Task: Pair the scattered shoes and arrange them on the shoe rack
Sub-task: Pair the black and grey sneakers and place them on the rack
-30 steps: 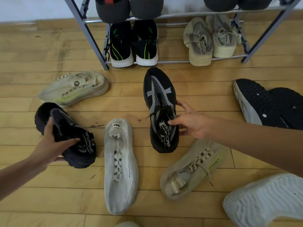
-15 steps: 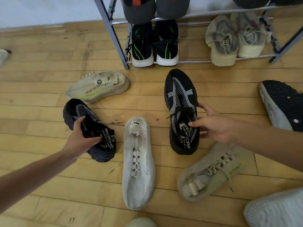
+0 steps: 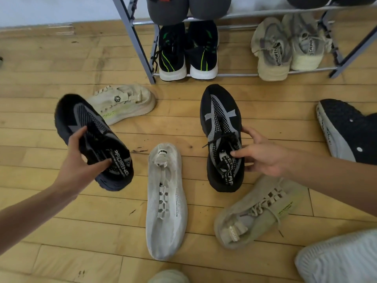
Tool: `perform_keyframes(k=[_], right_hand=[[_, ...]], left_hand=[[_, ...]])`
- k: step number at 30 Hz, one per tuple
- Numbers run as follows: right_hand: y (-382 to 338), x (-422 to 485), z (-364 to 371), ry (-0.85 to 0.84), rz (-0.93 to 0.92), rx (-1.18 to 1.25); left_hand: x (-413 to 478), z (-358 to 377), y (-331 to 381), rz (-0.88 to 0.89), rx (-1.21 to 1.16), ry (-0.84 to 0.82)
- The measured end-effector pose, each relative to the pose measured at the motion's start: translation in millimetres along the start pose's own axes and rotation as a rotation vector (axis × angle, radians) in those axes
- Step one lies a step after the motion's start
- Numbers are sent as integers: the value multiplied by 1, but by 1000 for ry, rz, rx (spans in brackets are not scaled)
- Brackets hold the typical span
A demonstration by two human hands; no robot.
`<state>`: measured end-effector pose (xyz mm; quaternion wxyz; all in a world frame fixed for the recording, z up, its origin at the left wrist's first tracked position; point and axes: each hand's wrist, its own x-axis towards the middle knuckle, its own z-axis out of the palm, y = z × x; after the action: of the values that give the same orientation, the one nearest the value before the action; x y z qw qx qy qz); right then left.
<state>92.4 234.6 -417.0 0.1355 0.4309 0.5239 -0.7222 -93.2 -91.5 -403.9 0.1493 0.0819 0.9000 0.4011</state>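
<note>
My left hand [image 3: 81, 160] grips a black and grey knit sneaker [image 3: 77, 117] by its collar and holds it off the floor, toe pointing up-left. My right hand [image 3: 263, 154] grips the collar of the matching black and grey sneaker [image 3: 221, 111], which stands on the wooden floor with its toe toward the rack. The grey metal shoe rack [image 3: 132, 37] stands at the top. Its bottom shelf holds a black pair with green stripes [image 3: 187, 52] and a beige pair [image 3: 285, 45].
Loose on the floor lie a cream sneaker [image 3: 124, 102] on its side, a flat pale grey shoe [image 3: 165, 201] in the middle, and a beige sneaker [image 3: 257, 211] at lower right. Dark soles [image 3: 344, 129] show at right, a white shoe [image 3: 338, 260] at bottom right.
My left hand has lifted its black sneaker off the floor and turned its toe upward. The right hand stays on the other black sneaker. The view has shifted left.
</note>
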Motion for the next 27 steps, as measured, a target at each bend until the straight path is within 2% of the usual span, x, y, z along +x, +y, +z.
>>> perform_keyframes(k=[3,7,11,16,20,27], right_hand=[[-2,-1,-5,8,-4,13],[-4,-5,-10,-13,-10,57],[-8,-13,-16,-36,-42,71],[-19,-23,-23,-87,-90,123],[-23,-27,-36,-62,-124,143],[-26,-30,-43,-58,-147,147]], left_hand=[[9,-12,21,117,-94,-68],[16,-11,54,183,-228,-319],[12,26,88,250,-317,-546],[9,84,117,400,-272,-724],[8,99,125,387,-292,-805],[8,105,134,365,-298,-821]])
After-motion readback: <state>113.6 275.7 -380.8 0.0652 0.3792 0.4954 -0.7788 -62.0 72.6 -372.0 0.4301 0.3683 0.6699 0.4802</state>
